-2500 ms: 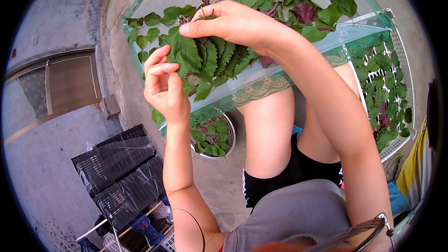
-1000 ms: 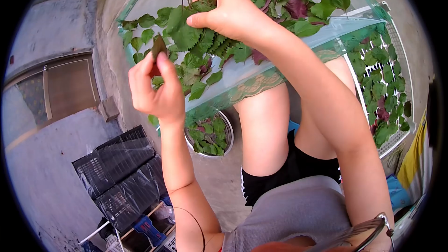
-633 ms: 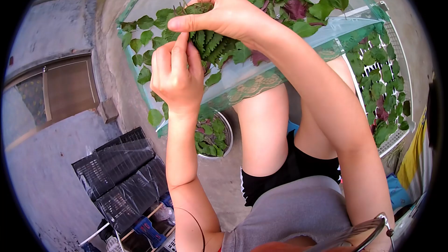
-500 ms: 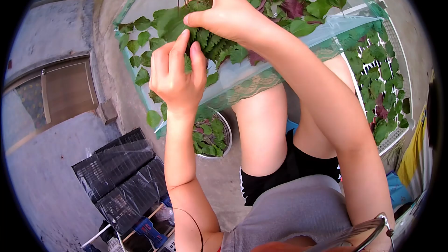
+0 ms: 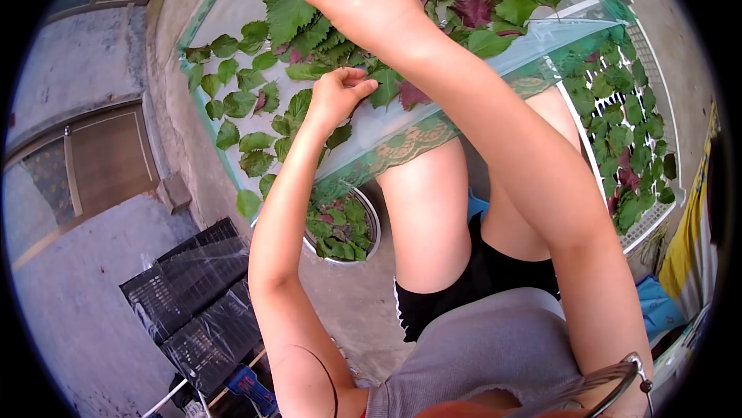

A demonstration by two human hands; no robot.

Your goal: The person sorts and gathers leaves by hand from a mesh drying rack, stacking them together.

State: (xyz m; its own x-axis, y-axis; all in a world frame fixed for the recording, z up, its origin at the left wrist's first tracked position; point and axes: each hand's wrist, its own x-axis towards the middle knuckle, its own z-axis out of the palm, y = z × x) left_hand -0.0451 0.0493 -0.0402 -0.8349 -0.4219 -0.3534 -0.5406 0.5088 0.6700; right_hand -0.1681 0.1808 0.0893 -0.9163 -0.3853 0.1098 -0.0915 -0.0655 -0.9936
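My right hand (image 5: 371, 0) is closed around a bunch of green perilla leaves (image 5: 297, 12), its thumb on top; the far fingers are cut off by the upper frame edge. Below it my left hand (image 5: 336, 97) hovers low at the mesh-covered table (image 5: 379, 128), fingers curled and thumb slightly apart from the index finger. Its thumb tip meets the edge of a single perilla leaf (image 5: 384, 87). A purple-red leaf (image 5: 412, 94) lies just to the right. Other loose leaves (image 5: 239, 103) are spread out left of my hands.
A pile of green and purple leaves (image 5: 483, 12) covers the table's far right. A white rack (image 5: 649, 221) with leaves stands at right. Between table and my legs is a round container (image 5: 340, 225) of leaves. Black plastic crates (image 5: 197, 286) sit lower left.
My left hand has moved down and right, away from the held bunch, to a leaf on the mesh. My right hand with the bunch has shifted slightly upward in view.
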